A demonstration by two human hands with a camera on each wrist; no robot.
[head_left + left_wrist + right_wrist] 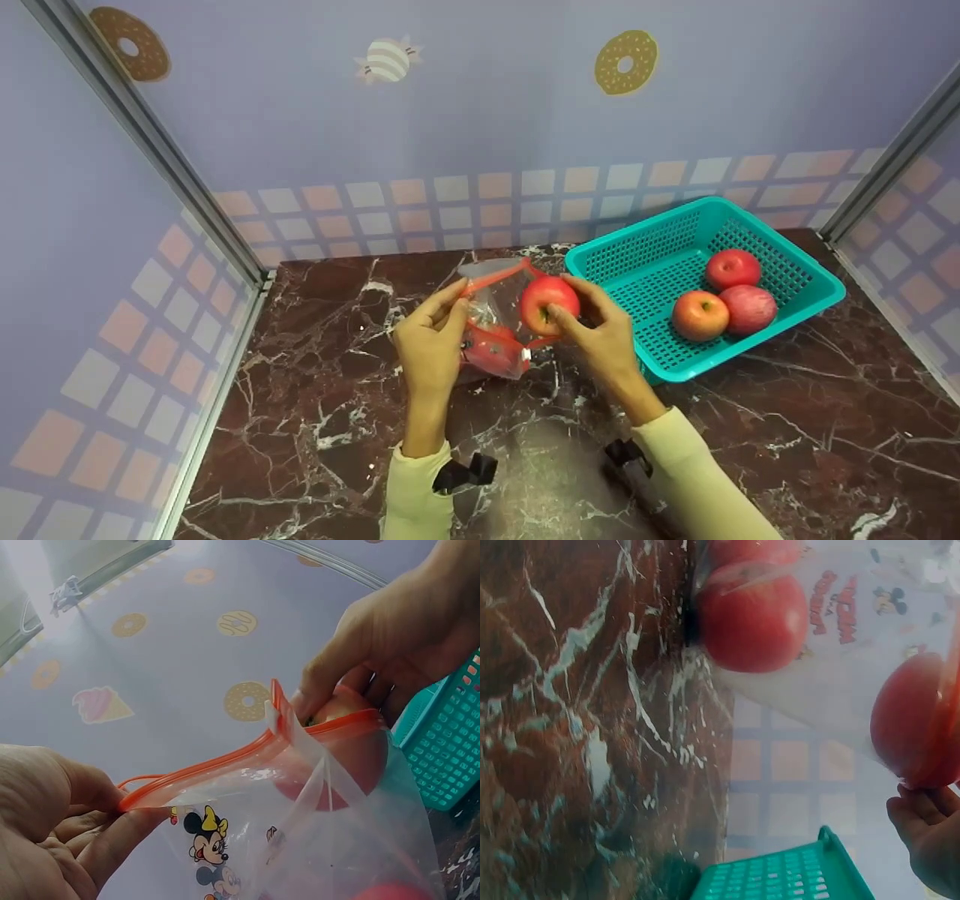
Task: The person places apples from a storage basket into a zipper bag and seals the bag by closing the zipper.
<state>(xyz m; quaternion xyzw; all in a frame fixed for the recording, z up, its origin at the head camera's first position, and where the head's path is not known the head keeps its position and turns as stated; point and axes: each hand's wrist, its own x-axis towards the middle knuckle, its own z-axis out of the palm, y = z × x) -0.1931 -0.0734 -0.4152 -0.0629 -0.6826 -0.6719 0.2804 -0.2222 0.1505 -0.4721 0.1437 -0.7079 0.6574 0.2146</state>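
Observation:
In the head view my left hand (431,341) pinches the orange rim of a clear zip bag (251,836) between thumb and fingers. Cartoon mouse figures are printed on its side. My right hand (604,330) grips a red apple (550,300) by its top and side. That apple is at the bag's mouth, its lower part inside the orange rim in the left wrist view. Lower in the bag, the right wrist view shows a red apple (754,619) and part of another beside it, close to the marbled tabletop.
A teal plastic basket (829,289) stands right of the bag with three apples (701,316) inside. Behind the dark red marbled table (322,450) rises a printed wall (487,112), with another panel (75,262) along the left.

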